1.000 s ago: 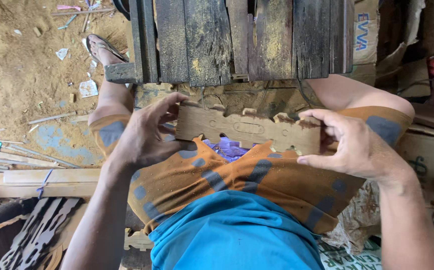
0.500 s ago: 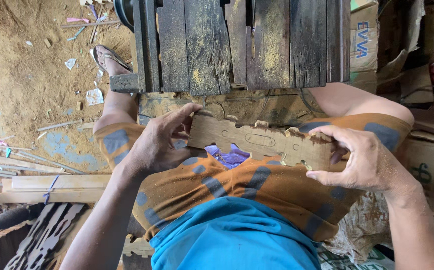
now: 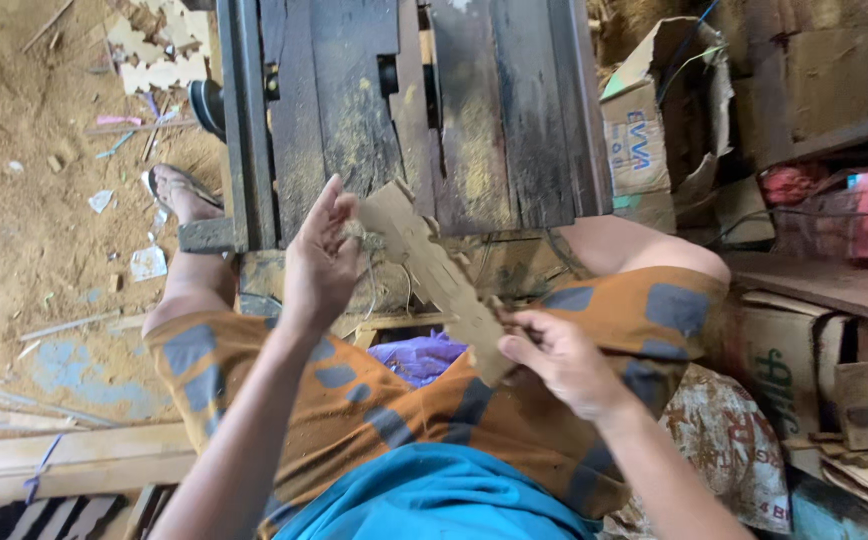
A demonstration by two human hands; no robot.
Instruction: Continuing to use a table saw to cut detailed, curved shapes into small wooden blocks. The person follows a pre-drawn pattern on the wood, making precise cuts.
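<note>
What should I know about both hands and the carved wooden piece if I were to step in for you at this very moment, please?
Left hand: grips the upper end of the carved wooden strip.
Right hand: grips its lower end, over the lap.
The strip slants in front of the dark wooden workbench; its edges are already cut into a scalloped pattern.
Similar cut pieces lie on the sawdust floor beyond.
No tool is in either hand; I cannot tell what shaping is left.

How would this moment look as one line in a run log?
left hand: grips upper end of carved wooden strip | right hand: grips lower end | strip: tilted, above lap | behind: dark wooden bench
</note>
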